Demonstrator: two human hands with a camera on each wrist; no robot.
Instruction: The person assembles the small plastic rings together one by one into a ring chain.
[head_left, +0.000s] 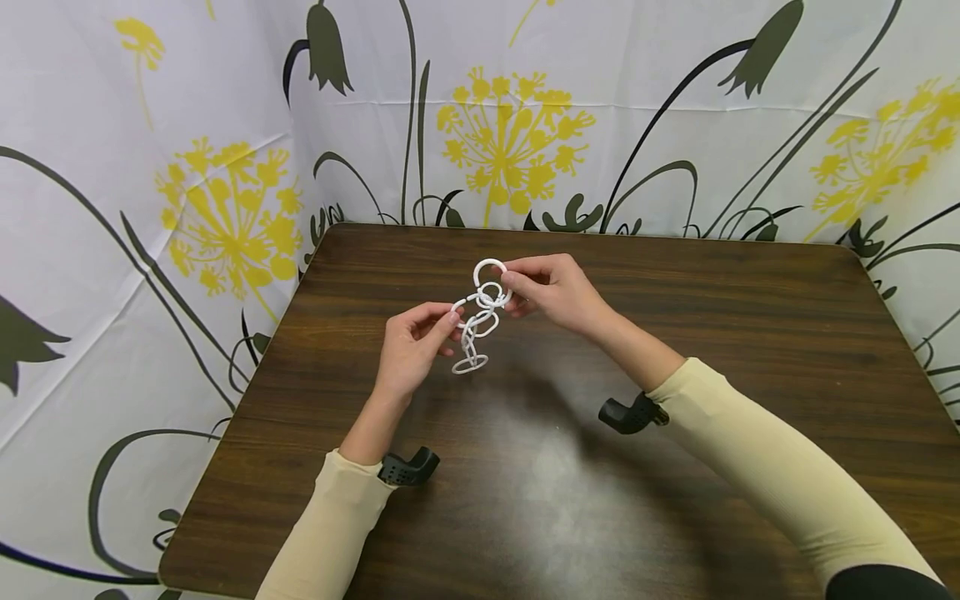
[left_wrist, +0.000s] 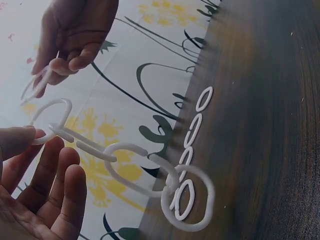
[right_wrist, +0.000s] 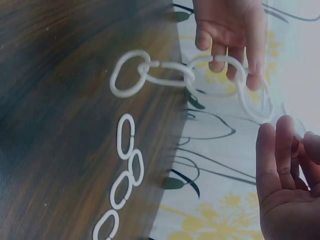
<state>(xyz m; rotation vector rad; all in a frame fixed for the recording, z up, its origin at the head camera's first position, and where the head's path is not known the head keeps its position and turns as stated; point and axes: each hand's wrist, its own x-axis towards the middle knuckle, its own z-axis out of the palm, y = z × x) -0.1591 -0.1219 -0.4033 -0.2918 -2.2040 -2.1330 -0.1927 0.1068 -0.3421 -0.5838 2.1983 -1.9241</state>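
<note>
Thumb and fingers of my left hand (head_left: 401, 354) pinch a white link (left_wrist: 62, 112) of a chain whose other joined links hang down from it. Above and to the right in the head view, my right hand (head_left: 562, 292) pinches a white ring (head_left: 490, 263) between thumb and index finger. The left wrist view shows this ring apart from the left hand's link. Beyond the chain, a row of several smaller-looking white links (right_wrist: 126, 137) shows in both wrist views; whether it lies on the table or hangs cannot be told. Fingertips partly cover both held links.
The brown wooden table (head_left: 712, 333) reaches back to a white curtain (head_left: 600, 50) with yellow and dark green flower prints. A black wrist mount sits at each sleeve cuff, above the tabletop.
</note>
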